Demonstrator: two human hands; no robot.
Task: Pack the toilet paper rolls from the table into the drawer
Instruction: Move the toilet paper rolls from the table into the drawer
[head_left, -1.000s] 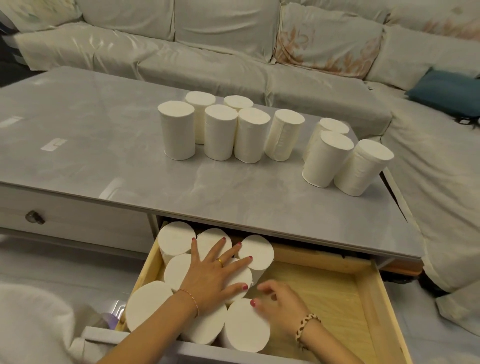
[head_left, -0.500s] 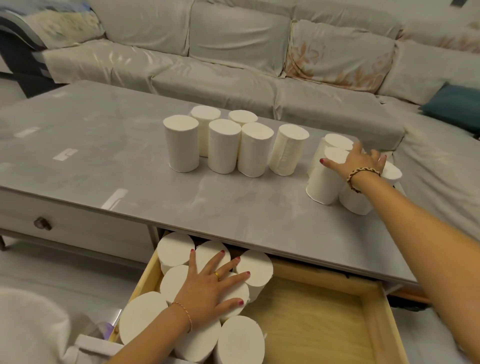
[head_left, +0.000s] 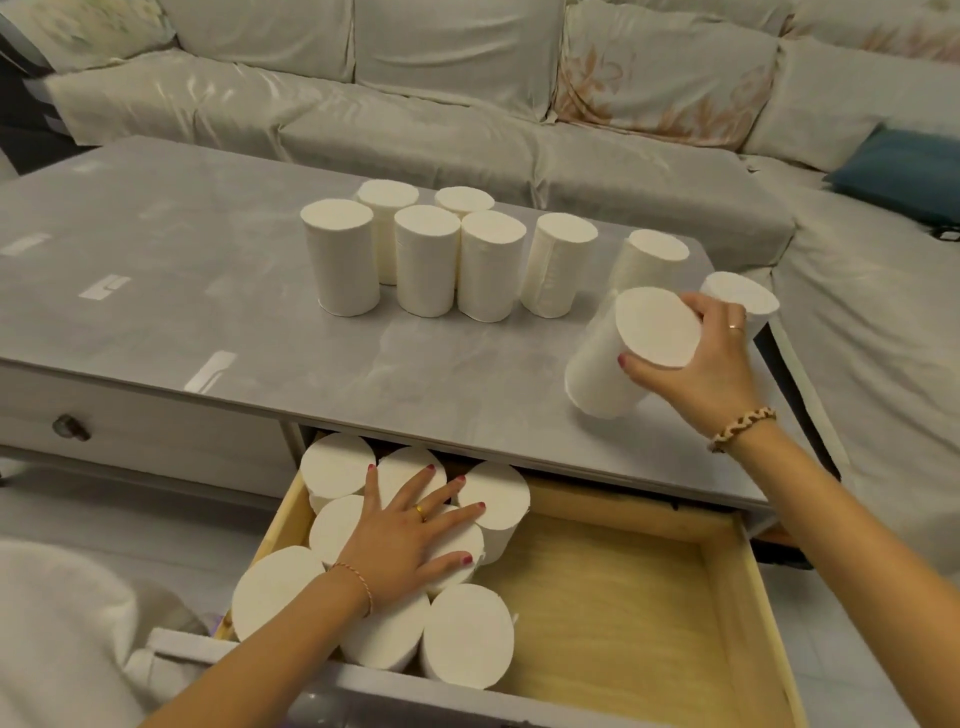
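Note:
My right hand (head_left: 709, 364) grips a white toilet paper roll (head_left: 618, 353) by its top end, tilted and lifted just above the grey table (head_left: 218, 312) near its front right. Two more rolls (head_left: 647, 260) stand behind it at the right edge. A cluster of several upright rolls (head_left: 431, 254) stands at the table's middle. Below, the wooden drawer (head_left: 623, 613) is pulled out, with several rolls (head_left: 467, 634) packed upright in its left half. My left hand (head_left: 410, 535) lies flat with spread fingers on top of those packed rolls.
The drawer's right half shows bare wood. A closed drawer with a dark knob (head_left: 70, 427) sits to the left. A covered sofa (head_left: 415, 104) wraps behind and to the right of the table, with a blue cushion (head_left: 904, 171) on it.
My right hand left the drawer, reached to the rolls at the table's right, took hold of one and now brings it tilted toward the front. My left hand stayed on the packed rolls.

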